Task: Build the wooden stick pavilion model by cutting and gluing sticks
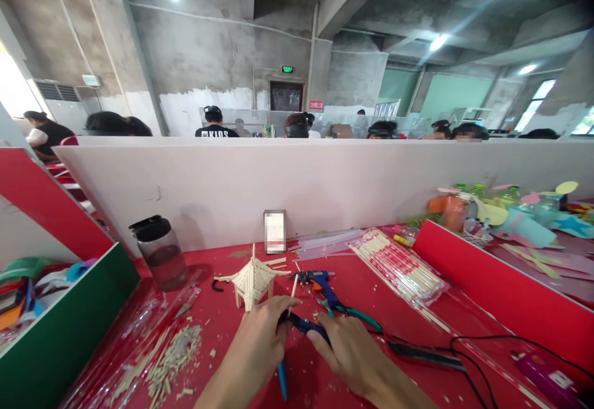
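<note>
My left hand (pixel 266 328) is closed, with a thin wooden stick (pixel 294 288) rising from between its fingertips. My right hand (pixel 350 347) grips blue-handled pliers (pixel 301 323), whose dark head lies at the lower part of the stick, by my left fingers. One blue handle points down below my left hand. Just beyond the hands stands a small pavilion model (pixel 253 279) of wooden sticks with a pointed roof, its front partly covered by my left hand. A blue glue gun (pixel 320 282) lies behind my right hand, near teal-handled pliers (pixel 357 316).
Cut stick bits (pixel 179 350) and clear wrapping (pixel 139 316) litter the left side. A dark-lidded bottle (pixel 162 257) stands behind them. Packs of sticks (pixel 401 266) lie at right, near a black cable (pixel 487 338). A white partition (pixel 315 180) closes the back; people sit beyond it.
</note>
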Demonstrator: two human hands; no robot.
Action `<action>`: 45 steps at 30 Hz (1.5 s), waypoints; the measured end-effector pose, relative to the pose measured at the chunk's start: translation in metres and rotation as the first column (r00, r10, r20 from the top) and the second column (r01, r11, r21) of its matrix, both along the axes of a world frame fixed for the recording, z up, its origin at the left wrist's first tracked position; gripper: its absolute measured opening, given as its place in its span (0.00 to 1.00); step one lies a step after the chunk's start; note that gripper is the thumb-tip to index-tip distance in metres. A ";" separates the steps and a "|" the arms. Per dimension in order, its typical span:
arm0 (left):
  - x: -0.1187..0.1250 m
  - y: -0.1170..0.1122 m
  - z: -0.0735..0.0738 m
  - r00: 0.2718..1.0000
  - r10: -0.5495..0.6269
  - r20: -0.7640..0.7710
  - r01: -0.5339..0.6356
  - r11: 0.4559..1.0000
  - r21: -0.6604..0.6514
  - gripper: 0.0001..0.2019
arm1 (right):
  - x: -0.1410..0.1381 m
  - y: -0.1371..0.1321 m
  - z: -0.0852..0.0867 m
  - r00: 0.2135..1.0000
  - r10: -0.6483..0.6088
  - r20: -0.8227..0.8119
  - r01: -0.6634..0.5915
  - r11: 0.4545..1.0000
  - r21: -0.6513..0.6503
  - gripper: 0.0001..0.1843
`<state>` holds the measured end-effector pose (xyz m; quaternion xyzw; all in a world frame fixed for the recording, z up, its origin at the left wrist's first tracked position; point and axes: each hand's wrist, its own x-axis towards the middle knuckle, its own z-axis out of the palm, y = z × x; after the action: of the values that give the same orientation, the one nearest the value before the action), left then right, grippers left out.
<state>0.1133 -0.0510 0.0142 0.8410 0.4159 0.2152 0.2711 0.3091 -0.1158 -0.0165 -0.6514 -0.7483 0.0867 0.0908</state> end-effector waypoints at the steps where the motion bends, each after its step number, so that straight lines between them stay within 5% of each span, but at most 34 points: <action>1: 0.000 0.000 -0.001 1.000 0.010 -0.013 -0.010 1.000 -0.002 0.28 | -0.001 0.001 -0.001 1.000 0.002 -0.002 -0.002 1.000 0.000 0.28; 45: -0.001 0.008 -0.016 1.000 0.014 0.026 -0.014 1.000 -0.005 0.23 | -0.001 0.008 -0.010 0.994 -0.067 0.080 0.066 0.998 0.021 0.31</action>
<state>0.1122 -0.0429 -0.0015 0.8345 0.4189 0.2270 0.2768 0.3083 -0.1082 -0.0264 -0.6781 -0.7300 0.0503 0.0693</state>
